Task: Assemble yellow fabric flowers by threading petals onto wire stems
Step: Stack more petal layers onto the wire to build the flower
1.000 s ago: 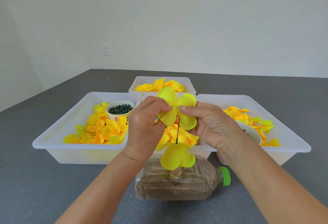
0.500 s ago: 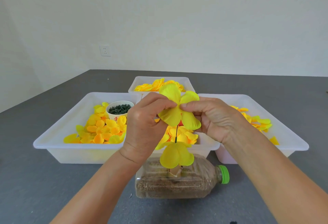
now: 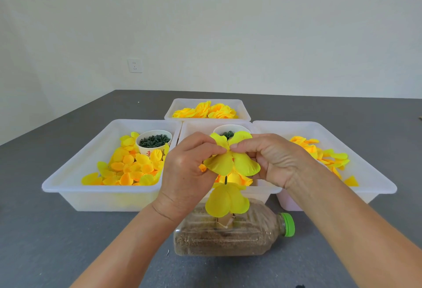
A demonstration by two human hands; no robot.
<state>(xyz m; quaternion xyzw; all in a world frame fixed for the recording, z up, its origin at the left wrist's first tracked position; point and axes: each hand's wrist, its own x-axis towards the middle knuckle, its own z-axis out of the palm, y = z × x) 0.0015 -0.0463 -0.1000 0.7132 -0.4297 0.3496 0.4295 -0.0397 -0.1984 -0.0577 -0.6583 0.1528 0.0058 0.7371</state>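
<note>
Four translucent white trays stand on the grey surface [image 3: 45, 230]. Left tray [image 3: 68, 180]: a heap of loose yellow and orange petals [image 3: 127, 166] and, at its far right corner, a white paper cup [image 3: 150, 149] filled with small dark green pieces; the cup bears red printed characters too small to read. Middle tray [image 3: 265, 190]: more yellow-orange petals, largely hidden behind the hands, and a second cup [image 3: 219, 129] of dark green pieces at its far side. Far tray [image 3: 173, 110], behind the middle one: layered yellow flower heads [image 3: 207, 110]. Right tray [image 3: 374, 185]: scattered yellow and orange petals [image 3: 328, 157] along its left half. Nearest the viewer, a clear plastic bottle [image 3: 228, 239] with a green cap [image 3: 288, 224] lies on its side, cap to the right, partly filled with brown granular material. Left hand [image 3: 189, 173]: thumb and forefinger curled and pinching the left side of the upper petal cluster [image 3: 231, 159]. Right hand [image 3: 276, 157]: thumb and forefinger pinching the same cluster from the right, the fingertips of both hands nearly meeting at its centre. A thin dark wire stem [image 3: 225, 180] descends from the cluster to a lower yellow petal set [image 3: 226, 201], which hangs just above the bottle, below and between the hands.
</note>
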